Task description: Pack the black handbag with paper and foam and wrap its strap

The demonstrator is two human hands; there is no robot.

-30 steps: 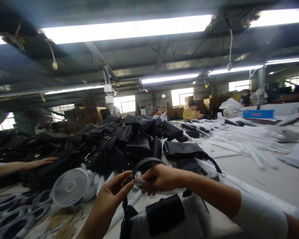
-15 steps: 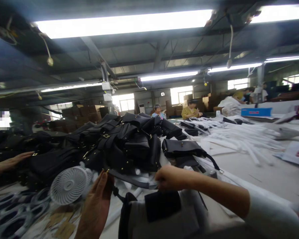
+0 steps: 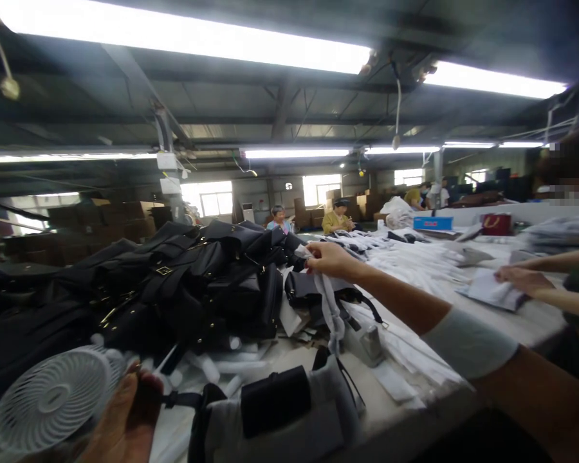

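Observation:
A black bag point(image 3: 275, 400) partly covered in white wrapping lies on the table before me. My left hand point(image 3: 128, 411), at lower left, is closed around the end of its short black strap point(image 3: 186, 399); a bit of gold metal shows at the fingertips. My right hand point(image 3: 332, 260) is raised beyond the bag, its fingers pinched on the upper end of a long strap wrapped in white point(image 3: 329, 308). This strap hangs down to the bag's right end. Behind my hands rises a heap of black bags point(image 3: 197, 276) with gold fittings.
A white fan point(image 3: 53, 399) stands left of my left hand. One black bag point(image 3: 303, 289) lies apart behind the hanging strap. White-wrapped strips point(image 3: 429, 270) spread across the table. At right, a co-worker's hands point(image 3: 525, 283) hold a white sheet point(image 3: 492, 289).
My right hand has risen from the bag, drawing the white-wrapped strap upward. My left hand still grips the black strap, lower and further left in view. The view has turned right.

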